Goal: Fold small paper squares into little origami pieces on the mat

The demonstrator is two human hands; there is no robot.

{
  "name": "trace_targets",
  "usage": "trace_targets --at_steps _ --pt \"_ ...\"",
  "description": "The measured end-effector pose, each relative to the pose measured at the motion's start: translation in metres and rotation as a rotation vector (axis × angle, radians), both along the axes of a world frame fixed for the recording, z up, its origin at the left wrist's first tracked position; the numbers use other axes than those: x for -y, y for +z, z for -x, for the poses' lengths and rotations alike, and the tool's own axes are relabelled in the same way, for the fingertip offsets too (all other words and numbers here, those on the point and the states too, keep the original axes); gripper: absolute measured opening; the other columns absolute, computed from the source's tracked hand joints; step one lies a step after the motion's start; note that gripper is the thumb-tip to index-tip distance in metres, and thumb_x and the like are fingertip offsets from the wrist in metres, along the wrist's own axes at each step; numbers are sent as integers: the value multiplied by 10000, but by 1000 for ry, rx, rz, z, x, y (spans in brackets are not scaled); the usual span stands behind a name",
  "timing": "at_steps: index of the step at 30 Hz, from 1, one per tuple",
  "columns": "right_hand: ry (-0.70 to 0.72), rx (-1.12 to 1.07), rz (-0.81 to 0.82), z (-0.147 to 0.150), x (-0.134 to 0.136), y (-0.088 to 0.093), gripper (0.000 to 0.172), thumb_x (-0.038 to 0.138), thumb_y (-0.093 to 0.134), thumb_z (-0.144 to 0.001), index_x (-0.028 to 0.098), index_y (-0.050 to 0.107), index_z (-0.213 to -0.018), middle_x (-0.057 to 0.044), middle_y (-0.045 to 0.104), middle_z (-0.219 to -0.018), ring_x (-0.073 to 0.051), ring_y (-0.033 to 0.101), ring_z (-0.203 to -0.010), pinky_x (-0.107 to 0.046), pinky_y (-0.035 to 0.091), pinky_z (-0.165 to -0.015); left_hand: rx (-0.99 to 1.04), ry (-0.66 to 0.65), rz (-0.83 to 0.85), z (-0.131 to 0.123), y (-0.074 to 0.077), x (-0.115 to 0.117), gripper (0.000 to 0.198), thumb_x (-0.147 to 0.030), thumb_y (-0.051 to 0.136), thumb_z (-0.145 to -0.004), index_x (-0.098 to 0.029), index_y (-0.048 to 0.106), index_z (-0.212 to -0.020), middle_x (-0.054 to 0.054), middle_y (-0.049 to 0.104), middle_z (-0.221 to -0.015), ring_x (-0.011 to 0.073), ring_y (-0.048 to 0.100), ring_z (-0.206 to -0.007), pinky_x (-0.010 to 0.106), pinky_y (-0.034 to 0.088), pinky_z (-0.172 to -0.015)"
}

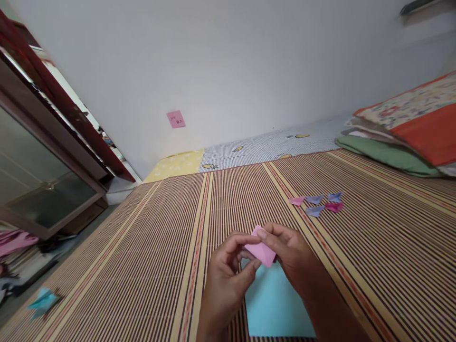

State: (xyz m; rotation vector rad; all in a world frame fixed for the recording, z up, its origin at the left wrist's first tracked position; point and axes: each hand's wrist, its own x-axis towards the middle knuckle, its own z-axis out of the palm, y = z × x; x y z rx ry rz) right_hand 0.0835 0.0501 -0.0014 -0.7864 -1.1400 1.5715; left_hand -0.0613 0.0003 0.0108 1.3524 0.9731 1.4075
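A small folded piece of pink paper point(264, 253) is held between both hands, above a light blue sheet of paper point(276, 304). My left hand point(230, 275) grips its left side, the index finger lying along the upper face and the thumb at the lower edge. On the other side, my right hand point(290, 249) pinches the upper right part, its thumb pressed on top. Part of the blue sheet is hidden under my hands and right forearm. Farther off to the right lie several small folded paper pieces point(314, 211) in pink, magenta and lavender.
A striped mat point(156, 247) covers the surface. At the left edge sits a folded teal paper shape point(44, 300). Stacked folded bedding point(395, 154) stands at the right. A pink note point(175, 119) is stuck on the wall point(249, 71). A glass-panelled cabinet point(46, 175) is at the left.
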Motion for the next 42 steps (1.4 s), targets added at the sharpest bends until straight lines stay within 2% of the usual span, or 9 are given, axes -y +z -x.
trace_targets --at_steps 5,8,11,13,17,26,31,35,42 --pt "-15 44 -76 -1 0 2 364 507 713 -895 186 633 -743 34 549 -625 -125 480 -578 -243 379 -552 128 49 61 0 -4 -4 229 -113 822 -753 -178 770 -967 14 658 -845 104 595 -711 191 474 -637" --pt "-16 32 -106 -5 0 4 275 475 680 -928 202 692 -965 3 645 -766 -147 591 -670 -247 463 -601 200 73 89 5 -7 -5 246 -145 858 -738 -176 776 -969 -1 662 -754 83 566 -648 161 438 -585" --pt "28 42 -152 -13 -1 6 259 369 672 -931 234 701 -1150 -51 709 -998 -200 683 -899 -302 549 -762 254 73 80 12 -10 -6 277 -178 889 -724 -182 780 -979 -2 672 -735 82 568 -641 161 447 -591" --pt "76 67 -212 -17 -1 6 212 290 677 -914 234 733 -1110 -56 709 -1013 -207 685 -945 -323 550 -829 264 74 71 15 -10 -6 289 -184 897 -721 -185 783 -987 2 677 -747 89 584 -660 170 463 -612" --pt "78 104 -292 -20 -1 5 154 229 701 -891 252 765 -1030 -27 690 -971 -180 664 -916 -295 528 -812 267 71 76 16 -9 -6 278 -176 893 -731 -193 788 -987 19 705 -795 101 613 -712 181 492 -657" --pt "50 116 -341 -19 -1 5 92 232 686 -915 252 759 -967 -13 674 -920 -166 650 -867 -286 512 -779 219 96 44 13 -8 -7 183 -232 874 -761 -196 793 -922 16 685 -820 112 612 -725 189 491 -656" --pt "7 159 -401 -17 1 9 104 258 659 -949 230 755 -918 -18 671 -881 -170 650 -832 -288 510 -738 80 124 -34 15 -7 -7 79 -256 780 -866 -217 806 -929 21 660 -859 134 598 -755 225 480 -680" --pt "4 161 -399 -15 3 5 75 276 692 -945 242 756 -925 -6 674 -880 -166 662 -830 -285 519 -747 6 147 -106 14 -6 -7 133 -224 697 -929 -241 827 -950 40 684 -902 169 628 -853 262 496 -755" --pt "-73 178 -432 -7 2 5 102 269 692 -950 225 727 -865 1 673 -824 -157 645 -776 -279 500 -710 29 265 -79 6 -8 -9 83 -253 736 -902 -237 814 -926 19 704 -824 153 659 -775 245 525 -711"
